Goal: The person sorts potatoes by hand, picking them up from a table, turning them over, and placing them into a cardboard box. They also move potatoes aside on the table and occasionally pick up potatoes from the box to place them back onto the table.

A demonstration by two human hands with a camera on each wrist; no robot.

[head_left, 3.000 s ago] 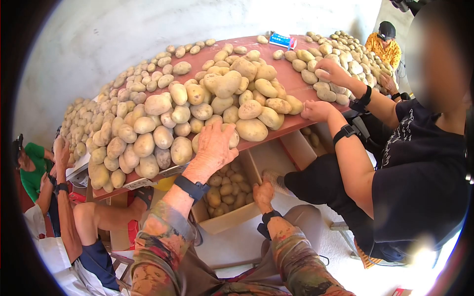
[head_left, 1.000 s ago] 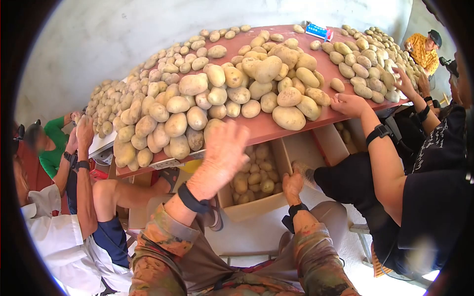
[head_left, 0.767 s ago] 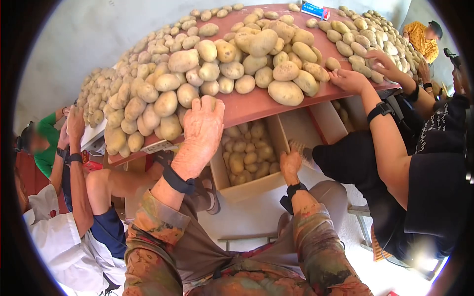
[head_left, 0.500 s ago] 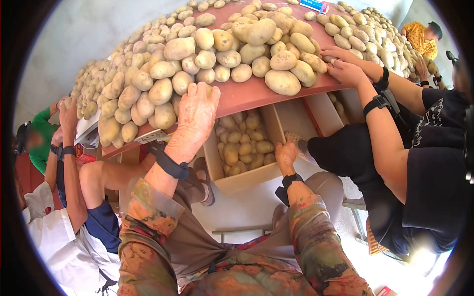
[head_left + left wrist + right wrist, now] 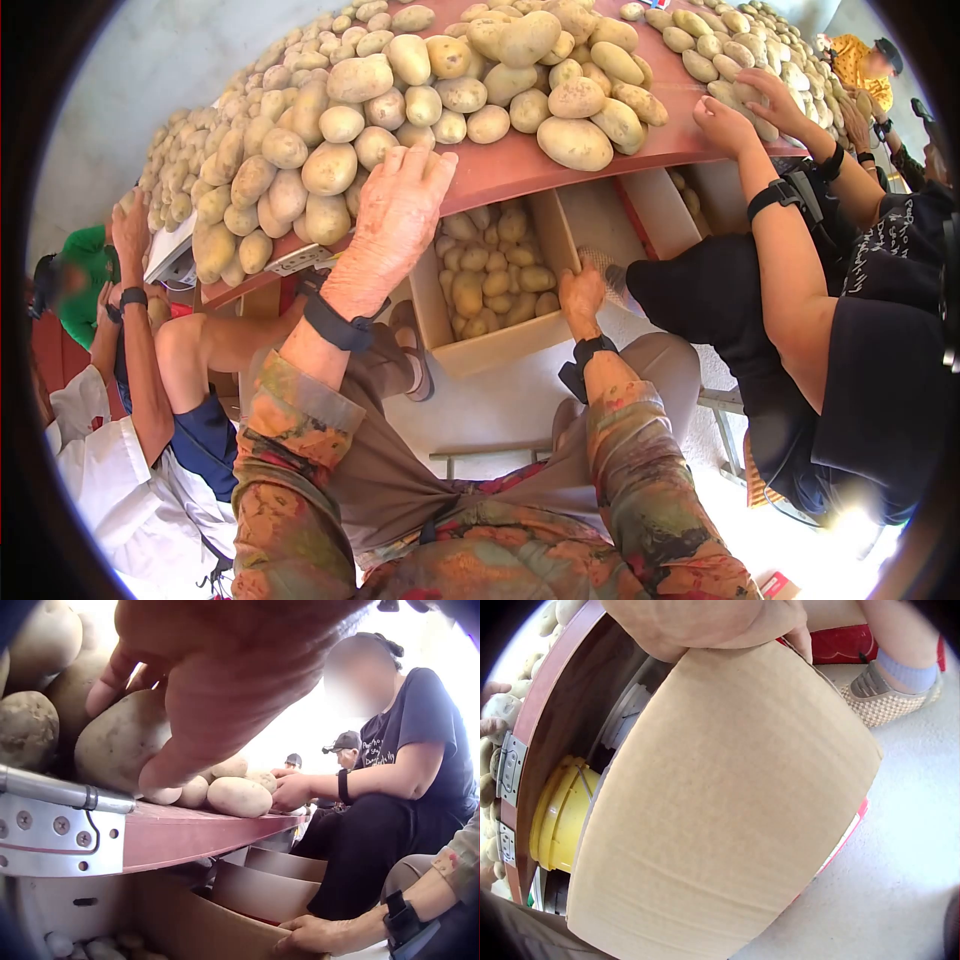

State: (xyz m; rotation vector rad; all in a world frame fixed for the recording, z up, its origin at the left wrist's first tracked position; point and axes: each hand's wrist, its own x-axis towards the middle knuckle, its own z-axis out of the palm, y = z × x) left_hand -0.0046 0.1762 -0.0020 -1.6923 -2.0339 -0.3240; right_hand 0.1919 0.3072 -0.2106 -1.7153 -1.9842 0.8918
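Note:
My left hand is at the front edge of the red table, beside a large heap of potatoes. In the left wrist view, the fingers and thumb of that hand curl round a large potato near the edge. Below the tabletop is a cardboard box with many potatoes inside. My right hand grips the box's right rim; the right wrist view shows this hand over the edge of the box.
Another person's hands are by a second potato pile at the right. People in white and green sit at the left. More cardboard boxes stand under the table, as does a yellow bucket.
My left hand has left the potato above the box and moved left along the table edge to another. My right hand has stayed on the box. The neighbour's hands have moved apart.

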